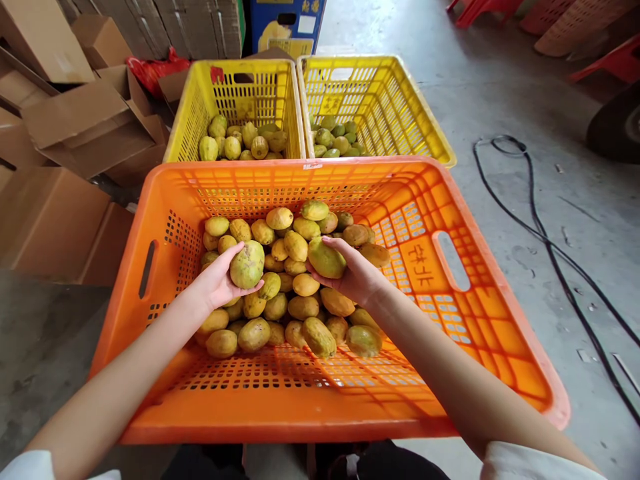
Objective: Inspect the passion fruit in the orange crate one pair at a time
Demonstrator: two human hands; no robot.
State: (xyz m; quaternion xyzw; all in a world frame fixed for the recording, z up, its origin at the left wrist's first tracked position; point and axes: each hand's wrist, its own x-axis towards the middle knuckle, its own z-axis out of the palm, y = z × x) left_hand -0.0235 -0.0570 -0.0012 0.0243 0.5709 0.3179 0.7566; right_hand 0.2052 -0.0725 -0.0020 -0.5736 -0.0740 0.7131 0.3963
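Observation:
My left hand (219,277) is closed around a rounded yellow-green fruit (247,265) with brownish blemishes. In my right hand (357,270) is a smoother, oval green fruit (327,259), gripped between thumb and fingers. Both hands are over a large orange plastic crate (280,420). Beneath them, a heap of yellow and greenish oval fruit (303,307) covers the middle of the crate floor; some of it is ribbed or wrinkled. The palms and some fingertips are hidden by the held fruit.
Two yellow crates stand behind the orange one: the left crate (175,133) and right crate (425,110) both hold greenish fruit. Cardboard boxes (55,227) pile up at left. A blue carton (285,30) stands behind. A black cable (543,237) lies on the floor at right.

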